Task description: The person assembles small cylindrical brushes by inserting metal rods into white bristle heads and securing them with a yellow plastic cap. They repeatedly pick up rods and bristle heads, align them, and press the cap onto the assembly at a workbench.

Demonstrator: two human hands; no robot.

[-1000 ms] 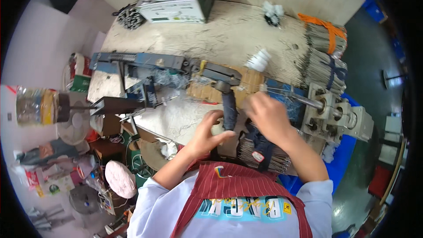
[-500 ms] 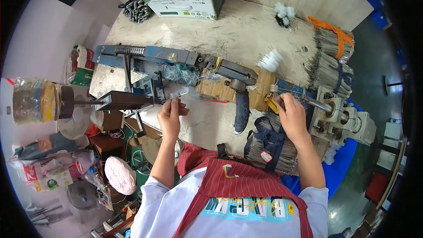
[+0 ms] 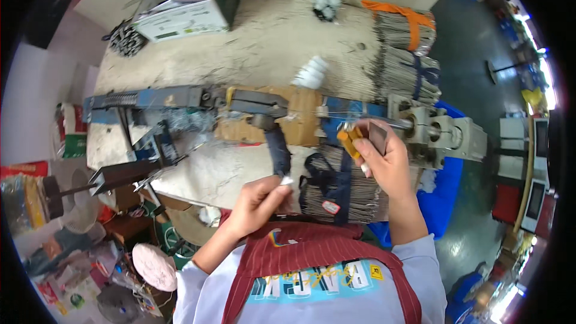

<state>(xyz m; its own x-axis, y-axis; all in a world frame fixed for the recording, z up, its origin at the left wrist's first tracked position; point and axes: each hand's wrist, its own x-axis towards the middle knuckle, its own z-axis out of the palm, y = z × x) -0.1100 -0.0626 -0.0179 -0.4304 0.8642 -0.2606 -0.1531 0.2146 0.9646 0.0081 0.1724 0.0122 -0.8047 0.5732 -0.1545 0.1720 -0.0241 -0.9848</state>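
My right hand (image 3: 389,162) is closed around a yellow-handled tool (image 3: 349,142), above the right part of the bench press. The tool's exact kind is not clear, and a flat dark grey part shows beside the fingers. Below the middle of the press, my left hand (image 3: 261,205) has its thumb and fingers pinched together at the whitish lower end of the dark wrapped lever handle (image 3: 278,151). Behind the handle runs the long blue-grey press (image 3: 174,96), with a piece of brown cardboard (image 3: 303,121) under its middle. Thin wires stretch toward the grey metal blocks (image 3: 444,132) on the right.
A bundle of thin rods (image 3: 336,195) tied with dark cloth lies between my forearms. Other tied bundles (image 3: 408,75) lie at the far right. White thread coils (image 3: 312,72), a carton (image 3: 186,21) and a black-framed fixture (image 3: 129,171) stand around the bench. A blue bag (image 3: 447,174) hangs at the right.
My left hand has moved right and nearer, from the black-framed fixture to the lever handle. My right hand has raised the yellow-handled tool. The whole view has shifted, with the bench farther left.
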